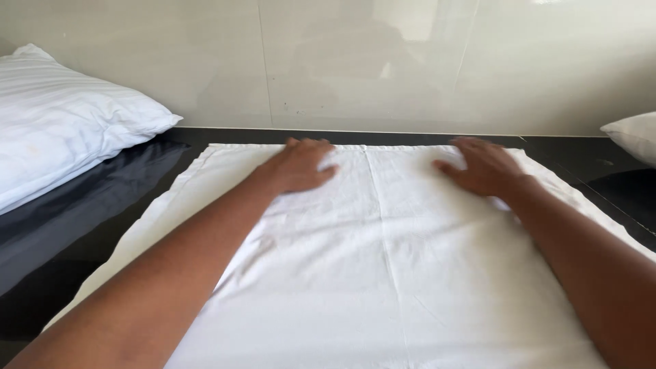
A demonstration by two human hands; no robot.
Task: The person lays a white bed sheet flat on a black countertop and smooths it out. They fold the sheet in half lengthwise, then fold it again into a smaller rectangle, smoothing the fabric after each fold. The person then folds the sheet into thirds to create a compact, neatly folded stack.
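Dark glossy surface (581, 154) runs along a pale tiled wall (383, 61). A white cloth (383, 273) lies spread flat on it, covering most of the middle, far edge near the wall, near edge running out of view below. A lengthwise crease shows down its centre; light wrinkles remain across the middle. No fold appears made, judging by the single flat layer visible.

White striped pillow (61, 130) rests at far left on a dark sheet (75, 205); a second pillow (632, 137) shows partly at far right.

Left hand (301, 166) lies flat, fingers extended, palm pressed on the cloth's far left portion, gripping nothing. Right hand (486, 167) likewise flat and open on the far right portion, holding nothing.
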